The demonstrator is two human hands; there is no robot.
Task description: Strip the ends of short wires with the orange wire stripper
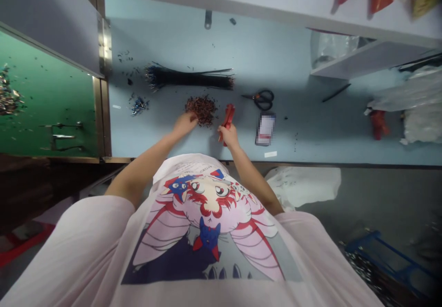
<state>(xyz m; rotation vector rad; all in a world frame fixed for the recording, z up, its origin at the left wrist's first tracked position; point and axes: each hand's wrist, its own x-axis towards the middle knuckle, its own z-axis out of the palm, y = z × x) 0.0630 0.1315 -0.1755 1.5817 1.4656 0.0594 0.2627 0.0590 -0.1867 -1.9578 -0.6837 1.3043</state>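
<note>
Plainly, the right hand (pixel 229 136) is the nearer thing, right of the heap of brown pieces (pixel 203 108) and a little to its near side, fingers wrapped round a red tool (pixel 229 112). That tool's long axis runs from near to far, its far end leaning slightly right, with a narrow strip of bare worktop (pixel 293 67) between it and the heap. Farther right of the heap, past the tool, lies a dark-edged phone. (pixel 265 128) The left hand (pixel 187 122) is the closer of the two to the heap: it sits at the near left edge, fingers bunched against the pieces, so the heap lies to its right and beyond; whether it pinches a piece, I can't tell. As for the heap, it's a loose, roughly rounded spread of small copper-brown bits, dark in the gaps, strays scattered round its rim. Well left of it is a small cluster of blue and silvery bits (pixel 140 106), and over to its right, scissors (pixel 258 98) with black handles, points toward the heap. Farthest off, just beyond the heap, a bundle of dark strands (pixel 193 78) lies crosswise, its left end fanning out.
</note>
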